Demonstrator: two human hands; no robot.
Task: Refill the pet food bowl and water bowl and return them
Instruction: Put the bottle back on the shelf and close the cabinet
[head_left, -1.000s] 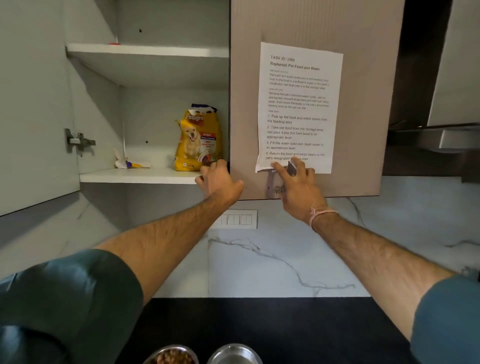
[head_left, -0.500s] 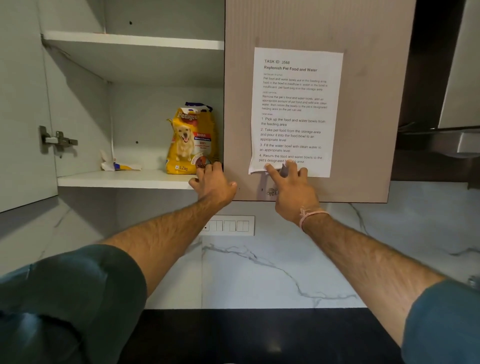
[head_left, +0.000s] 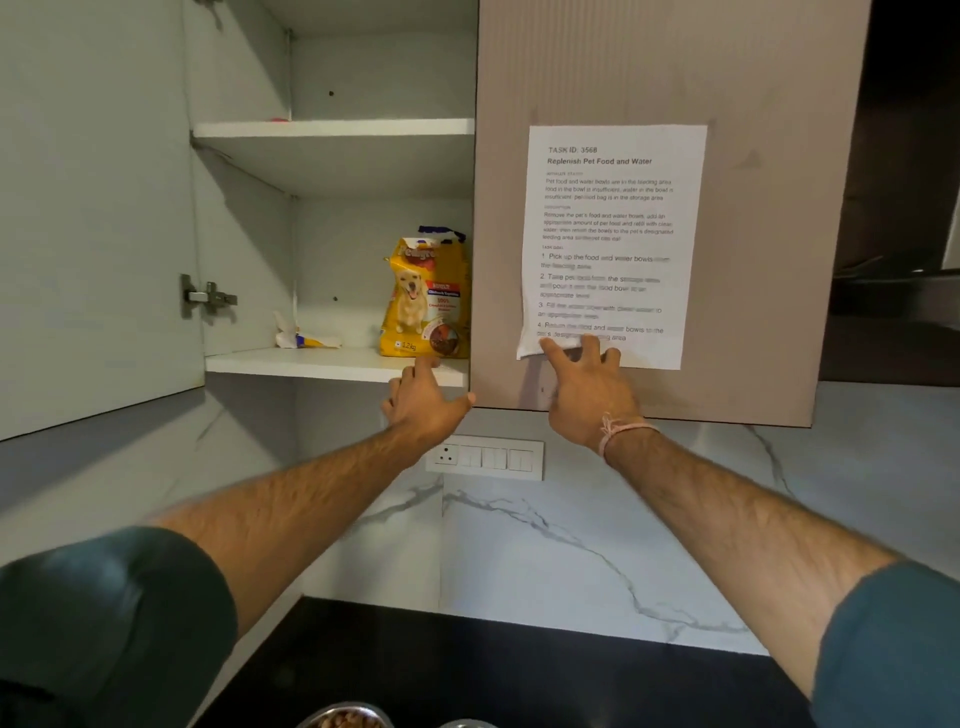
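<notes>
A yellow pet food bag (head_left: 423, 299) with a dog picture stands upright on the lower shelf (head_left: 322, 364) of the open wall cabinet. My left hand (head_left: 423, 402) reaches up just below the bag, fingers at the shelf's front edge, holding nothing. My right hand (head_left: 584, 387) rests with spread fingers on the closed cabinet door (head_left: 753, 260), touching the bottom of a taped paper sheet (head_left: 613, 244). At the bottom edge, the rim of a steel bowl with brown kibble (head_left: 345, 719) and a sliver of a second steel bowl (head_left: 467, 724) sit on the black counter.
The left cabinet door (head_left: 93, 234) stands open with its hinge (head_left: 208, 299) showing. A small crumpled wrapper (head_left: 306, 338) lies on the lower shelf. A white switch panel (head_left: 485, 457) is set in the marble backsplash. A dark hood (head_left: 904, 291) is at the right.
My left hand has slipped a little lower, off the bag's base to the shelf edge. The view tilted down, so the bowls show again at the bottom.
</notes>
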